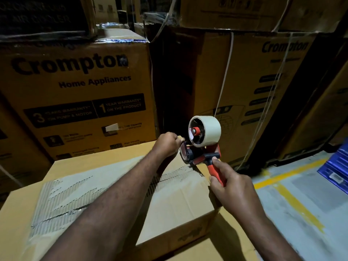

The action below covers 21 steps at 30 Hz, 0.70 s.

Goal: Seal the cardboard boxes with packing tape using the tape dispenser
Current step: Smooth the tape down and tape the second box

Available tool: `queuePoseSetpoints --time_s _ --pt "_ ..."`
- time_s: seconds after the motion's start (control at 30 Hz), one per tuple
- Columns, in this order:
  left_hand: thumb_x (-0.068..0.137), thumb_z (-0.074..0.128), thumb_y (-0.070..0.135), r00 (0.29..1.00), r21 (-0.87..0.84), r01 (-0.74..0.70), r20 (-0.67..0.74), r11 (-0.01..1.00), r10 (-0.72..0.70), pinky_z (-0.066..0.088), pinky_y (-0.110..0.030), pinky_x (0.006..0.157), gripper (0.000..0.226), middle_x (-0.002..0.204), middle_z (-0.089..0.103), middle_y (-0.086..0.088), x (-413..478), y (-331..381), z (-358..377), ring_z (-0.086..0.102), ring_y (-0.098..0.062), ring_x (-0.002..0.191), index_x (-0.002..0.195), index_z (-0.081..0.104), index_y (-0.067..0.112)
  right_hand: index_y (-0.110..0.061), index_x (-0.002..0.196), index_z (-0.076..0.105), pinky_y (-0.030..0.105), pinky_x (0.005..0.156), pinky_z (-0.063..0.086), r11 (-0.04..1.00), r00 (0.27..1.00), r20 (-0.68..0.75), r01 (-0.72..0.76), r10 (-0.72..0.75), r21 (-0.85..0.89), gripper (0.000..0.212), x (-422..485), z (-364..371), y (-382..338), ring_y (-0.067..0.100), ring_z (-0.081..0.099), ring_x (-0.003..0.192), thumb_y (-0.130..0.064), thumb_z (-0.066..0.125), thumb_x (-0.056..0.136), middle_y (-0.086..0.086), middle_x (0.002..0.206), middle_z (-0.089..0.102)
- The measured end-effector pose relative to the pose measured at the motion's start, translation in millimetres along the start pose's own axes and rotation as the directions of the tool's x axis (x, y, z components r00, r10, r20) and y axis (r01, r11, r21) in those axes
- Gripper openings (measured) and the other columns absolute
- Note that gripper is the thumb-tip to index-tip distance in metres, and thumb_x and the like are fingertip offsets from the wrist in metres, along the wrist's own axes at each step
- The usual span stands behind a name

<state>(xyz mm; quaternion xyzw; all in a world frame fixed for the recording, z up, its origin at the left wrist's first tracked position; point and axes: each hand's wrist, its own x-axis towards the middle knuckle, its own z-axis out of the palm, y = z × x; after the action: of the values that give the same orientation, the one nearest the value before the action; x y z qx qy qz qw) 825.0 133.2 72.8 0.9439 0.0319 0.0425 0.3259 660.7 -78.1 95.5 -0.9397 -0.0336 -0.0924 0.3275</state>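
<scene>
Right hand: wrapped around the red handle of the tape dispenser, thumb lying along the top of the grip.
Left hand: fingers curled, pressed up against the dispenser's front end; cannot tell whether they pinch the tape end or only touch the frame.
Tape dispenser: held in the air just above the far right corner of the cardboard box, handle pointing back toward the person.
Tape roll: pale, mounted on the red hub, uppermost part of the dispenser.
Cardboard box: closed, directly below both forearms; top face scuffed, outer paper torn away in a wide band so the corrugation shows.
Stacked cartons: behind the box, printed "Crompton Home Appliances"; those on the right bound with white straps.
Floor: grey with yellow lines, at right.
Blue crate: at the right edge, on the floor.
</scene>
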Motion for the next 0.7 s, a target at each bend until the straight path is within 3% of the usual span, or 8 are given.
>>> queuePoseSetpoints --time_s 0.13,0.27,0.4,0.5,0.6,0.7 --pt "0.105 0.044 0.041 0.992 0.031 -0.001 0.127 1.000 -0.003 0.038 -0.033 0.062 0.046 0.072 0.051 -0.003 -5.3 -0.8 -3.8 0.048 -0.018 0.068 0.070 0.054 0.014 -0.046 0.141 0.041 0.033 0.065 0.060 0.999 0.997 0.060 -0.053 0.052 0.008 0.052 6.4 -8.1 0.3 0.016 0.066 0.079 -0.040 0.059 0.093 0.002 0.115 0.067" --pt "0.103 0.047 0.041 0.991 0.165 -0.019 0.137 0.986 -0.004 0.037 -0.034 0.058 0.045 0.075 0.062 -0.009 -8.3 -3.3 -1.9 0.051 -0.019 0.066 0.072 0.062 0.013 -0.048 0.141 0.040 0.032 0.063 0.061 0.997 0.993 0.097 -0.069 0.067 0.016 0.052 8.5 -14.7 -1.8 0.016 0.067 0.075 -0.039 0.059 0.093 0.000 0.114 0.064" --pt "0.102 0.047 0.043 0.988 0.162 -0.003 0.152 0.987 -0.022 0.036 -0.033 0.059 0.042 0.070 0.053 -0.003 -10.4 1.7 -0.4 0.048 -0.018 0.065 0.070 0.058 0.018 -0.047 0.140 0.040 0.029 0.064 0.060 0.998 0.991 0.117 -0.056 0.058 -0.019 0.051 4.7 -23.9 -0.7 0.016 0.067 0.075 -0.038 0.059 0.093 0.001 0.118 0.063" --pt "0.102 0.046 0.051 0.988 0.174 0.006 0.153 0.985 -0.033 0.042 -0.031 0.062 0.047 0.076 0.062 -0.002 -10.2 2.6 1.7 0.057 -0.017 0.071 0.074 0.062 0.017 -0.050 0.139 0.040 0.026 0.061 0.057 0.997 0.989 0.126 -0.075 0.078 -0.032 0.052 -4.4 -31.6 4.2 0.014 0.066 0.073 -0.039 0.060 0.092 -0.001 0.118 0.063" --pt "0.101 0.045 0.054 0.988 0.173 0.004 0.152 0.985 -0.030 0.054 -0.038 0.075 0.047 0.083 0.067 -0.004 -10.5 2.0 3.7 0.062 -0.020 0.081 0.081 0.066 0.018 -0.053 0.137 0.041 0.026 0.052 0.057 0.993 0.982 0.147 -0.120 0.121 -0.017 0.053 -17.5 -44.1 14.4 0.010 0.066 0.065 -0.040 0.063 0.090 -0.005 0.111 0.061" --pt "0.101 0.044 0.055 0.990 0.186 -0.005 0.141 0.983 -0.022 0.055 -0.040 0.078 0.048 0.083 0.067 -0.003 -9.9 0.4 4.0 0.062 -0.020 0.080 0.083 0.067 0.017 -0.051 0.137 0.043 0.026 0.047 0.056 0.990 0.975 0.173 -0.144 0.142 0.001 0.054 -32.0 -56.3 21.4 0.012 0.066 0.059 -0.036 0.066 0.090 -0.003 0.108 0.059"
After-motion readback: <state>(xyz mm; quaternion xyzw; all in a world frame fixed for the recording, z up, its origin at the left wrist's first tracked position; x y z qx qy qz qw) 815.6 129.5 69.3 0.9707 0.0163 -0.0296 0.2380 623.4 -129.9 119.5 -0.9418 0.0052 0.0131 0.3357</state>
